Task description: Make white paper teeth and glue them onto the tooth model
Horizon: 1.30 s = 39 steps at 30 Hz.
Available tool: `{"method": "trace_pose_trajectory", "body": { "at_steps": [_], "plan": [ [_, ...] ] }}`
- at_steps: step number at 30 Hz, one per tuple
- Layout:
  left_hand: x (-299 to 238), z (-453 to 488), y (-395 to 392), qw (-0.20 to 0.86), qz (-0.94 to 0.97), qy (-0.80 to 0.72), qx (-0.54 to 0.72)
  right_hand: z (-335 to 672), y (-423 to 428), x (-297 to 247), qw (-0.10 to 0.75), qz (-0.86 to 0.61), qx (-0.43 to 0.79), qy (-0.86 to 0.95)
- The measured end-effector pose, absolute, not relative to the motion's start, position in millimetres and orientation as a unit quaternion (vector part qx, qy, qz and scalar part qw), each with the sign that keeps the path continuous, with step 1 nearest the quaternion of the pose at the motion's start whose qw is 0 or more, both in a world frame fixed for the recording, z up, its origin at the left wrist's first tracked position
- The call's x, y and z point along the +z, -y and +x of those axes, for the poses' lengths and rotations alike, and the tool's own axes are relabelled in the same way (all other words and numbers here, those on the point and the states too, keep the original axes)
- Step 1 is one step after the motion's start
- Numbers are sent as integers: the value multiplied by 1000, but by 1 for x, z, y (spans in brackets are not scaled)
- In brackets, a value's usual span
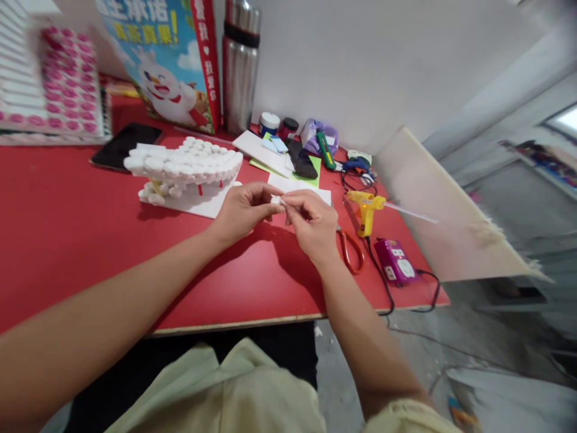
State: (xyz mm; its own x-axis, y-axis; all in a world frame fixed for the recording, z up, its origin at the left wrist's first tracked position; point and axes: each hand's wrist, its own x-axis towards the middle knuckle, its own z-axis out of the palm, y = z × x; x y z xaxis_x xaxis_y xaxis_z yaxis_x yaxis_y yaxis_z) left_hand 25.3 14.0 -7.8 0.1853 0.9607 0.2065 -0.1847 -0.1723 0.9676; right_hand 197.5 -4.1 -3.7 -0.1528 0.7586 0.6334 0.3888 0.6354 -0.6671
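- The fingers [273, 208] of the left hand [246, 210] and those of the right hand [311, 224] meet tip to tip. I see both sets pinched on a small white piece [277, 199] held between them.
- That small white piece sits just above the red tabletop [67, 228], over the near edge of a white sheet [311, 191], about mid-frame on my feed.
- Both forearms reach in from the near edge. I cannot tell whether the wrists rest on the tabletop.
- Just beside the left hand, a little further back, stands a white foam model [184, 163] made of many round white pads, raised above a flat white base.
- Just right of the right hand lie scissors [350, 251] with red handles, their blades hidden behind the hand.
- Beyond the scissors a yellow glue gun [366, 210] stands upright. A dark cord runs from it toward a purple power strip [396, 262] near the right front corner.
- Behind the white sheet I make out a green-handled knife [325, 150] and two small jars [269, 123] close to the wall.
- At the back, a steel flask [240, 66] stands upright, touching or just beside a colourful box [162, 54].
- A dark phone [126, 144] lies flat to the left of the foam model.
- A pink and white rack [58, 90] fills the far left corner.
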Motion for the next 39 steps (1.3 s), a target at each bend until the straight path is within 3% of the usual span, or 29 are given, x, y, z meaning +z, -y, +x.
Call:
{"method": "trace_pose_trajectory", "body": {
  "at_steps": [7,16,26,39],
  "plan": [
    [-3,26,-7,465,596,-356,549,198,5,-2,543,-394,237,703],
    [2,25,-7,573,534,-312,538,200,5,0,553,-409,201,697],
    [-5,29,-11,603,483,-351,528,198,6,-1,528,-399,116,740],
    [-1,20,-15,512,630,-358,462,199,4,1,531,-470,281,647]
  ]
}}
